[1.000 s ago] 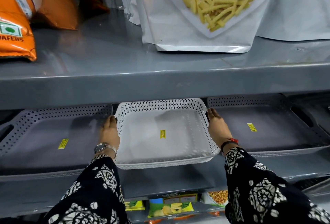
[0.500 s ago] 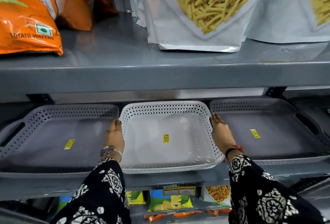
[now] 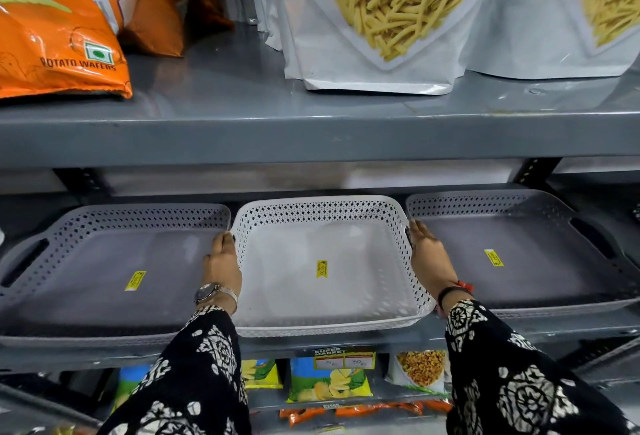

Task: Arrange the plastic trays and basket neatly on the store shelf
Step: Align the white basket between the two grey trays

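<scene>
A white perforated basket (image 3: 325, 323) sits in the middle of the lower grey shelf (image 3: 346, 344), with a yellow price sticker on its floor. A grey perforated tray (image 3: 104, 275) lies to its left and a second grey tray (image 3: 540, 261) to its right, each with a yellow sticker. My left hand (image 3: 221, 266) presses flat against the basket's left wall, a watch on the wrist. My right hand (image 3: 431, 259) lies flat along the basket's right wall. Both hands clasp the basket from the sides, fingers pointing to the back.
The upper grey shelf (image 3: 311, 133) overhangs the trays and carries orange wafer bags (image 3: 59, 29) at the left and white snack pouches (image 3: 377, 19) at the right. Snack packets (image 3: 329, 382) stand on the shelf below. The trays nearly touch the basket on both sides.
The view has tilted up, so the shelves sit lower in the picture. My hands stay on the basket's two sides, and the basket stays between the two trays.
</scene>
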`<state>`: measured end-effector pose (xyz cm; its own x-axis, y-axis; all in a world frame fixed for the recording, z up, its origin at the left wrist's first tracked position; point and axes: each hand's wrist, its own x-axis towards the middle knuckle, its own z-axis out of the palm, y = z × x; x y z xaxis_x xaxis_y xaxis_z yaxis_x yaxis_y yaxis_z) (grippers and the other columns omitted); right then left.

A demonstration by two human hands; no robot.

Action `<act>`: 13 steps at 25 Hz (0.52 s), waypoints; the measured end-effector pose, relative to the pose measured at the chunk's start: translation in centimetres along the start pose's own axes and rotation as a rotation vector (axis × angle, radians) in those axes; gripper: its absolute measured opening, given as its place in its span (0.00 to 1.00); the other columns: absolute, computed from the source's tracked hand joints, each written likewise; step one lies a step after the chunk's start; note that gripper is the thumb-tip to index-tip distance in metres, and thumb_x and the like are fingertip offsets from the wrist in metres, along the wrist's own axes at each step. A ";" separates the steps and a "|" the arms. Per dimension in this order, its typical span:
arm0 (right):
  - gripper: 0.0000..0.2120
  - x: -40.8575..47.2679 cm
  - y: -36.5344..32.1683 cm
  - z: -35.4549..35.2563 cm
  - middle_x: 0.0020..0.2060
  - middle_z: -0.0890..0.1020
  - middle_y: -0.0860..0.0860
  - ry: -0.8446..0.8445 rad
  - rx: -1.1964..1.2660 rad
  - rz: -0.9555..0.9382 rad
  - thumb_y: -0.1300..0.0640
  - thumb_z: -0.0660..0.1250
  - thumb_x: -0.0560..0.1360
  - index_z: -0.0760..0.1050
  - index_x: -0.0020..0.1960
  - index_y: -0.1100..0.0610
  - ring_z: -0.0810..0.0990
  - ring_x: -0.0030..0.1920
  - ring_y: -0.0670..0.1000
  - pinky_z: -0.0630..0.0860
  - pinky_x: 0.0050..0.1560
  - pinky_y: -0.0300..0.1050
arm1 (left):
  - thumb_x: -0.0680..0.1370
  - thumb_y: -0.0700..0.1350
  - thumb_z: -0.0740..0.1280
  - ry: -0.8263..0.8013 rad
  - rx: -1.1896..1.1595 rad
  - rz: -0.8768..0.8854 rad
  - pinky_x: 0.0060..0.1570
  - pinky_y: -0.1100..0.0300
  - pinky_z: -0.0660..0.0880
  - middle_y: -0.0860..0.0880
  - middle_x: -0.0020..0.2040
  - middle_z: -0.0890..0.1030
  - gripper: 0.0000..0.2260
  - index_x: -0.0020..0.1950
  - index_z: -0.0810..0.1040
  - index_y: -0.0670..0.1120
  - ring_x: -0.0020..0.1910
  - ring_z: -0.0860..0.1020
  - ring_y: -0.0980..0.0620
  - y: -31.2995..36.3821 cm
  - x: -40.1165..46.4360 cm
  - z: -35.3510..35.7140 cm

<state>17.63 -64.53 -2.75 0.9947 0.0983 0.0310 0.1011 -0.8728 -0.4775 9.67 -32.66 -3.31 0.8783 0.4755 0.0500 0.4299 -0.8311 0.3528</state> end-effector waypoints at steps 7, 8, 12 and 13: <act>0.32 0.0 -0.1 0.1 0.75 0.59 0.58 -0.001 -0.013 0.001 0.76 0.50 0.70 0.56 0.73 0.62 0.66 0.70 0.61 0.69 0.67 0.53 | 0.76 0.27 0.55 0.018 -0.096 -0.059 0.53 0.49 0.77 0.33 0.68 0.67 0.26 0.74 0.60 0.39 0.56 0.75 0.36 0.5 -0.4 -0.3; 0.32 0.0 0.0 0.0 0.75 0.59 0.58 -0.001 -0.011 0.002 0.76 0.50 0.70 0.56 0.73 0.62 0.66 0.70 0.61 0.69 0.67 0.54 | 0.75 0.26 0.55 0.008 -0.094 -0.063 0.55 0.49 0.76 0.33 0.68 0.66 0.27 0.74 0.60 0.40 0.57 0.74 0.36 0.5 -0.5 -0.4; 0.33 0.0 -0.1 0.0 0.75 0.58 0.57 -0.003 -0.014 0.000 0.76 0.49 0.70 0.55 0.74 0.61 0.66 0.70 0.61 0.69 0.67 0.54 | 0.75 0.25 0.55 0.009 -0.117 -0.068 0.58 0.49 0.74 0.33 0.66 0.65 0.28 0.74 0.60 0.40 0.58 0.73 0.35 0.7 -0.9 -0.8; 0.33 0.0 -0.1 0.0 0.75 0.58 0.57 -0.003 -0.016 -0.001 0.76 0.49 0.70 0.55 0.74 0.61 0.66 0.70 0.60 0.69 0.67 0.54 | 0.75 0.25 0.55 0.010 -0.122 -0.069 0.58 0.48 0.74 0.33 0.66 0.65 0.28 0.74 0.60 0.40 0.58 0.73 0.35 0.7 -0.8 -0.8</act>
<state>17.59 -64.44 -2.65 0.9945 0.1006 0.0284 0.1023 -0.8802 -0.4635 9.09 -33.44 -2.35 0.8450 0.5339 0.0312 0.4601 -0.7554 0.4666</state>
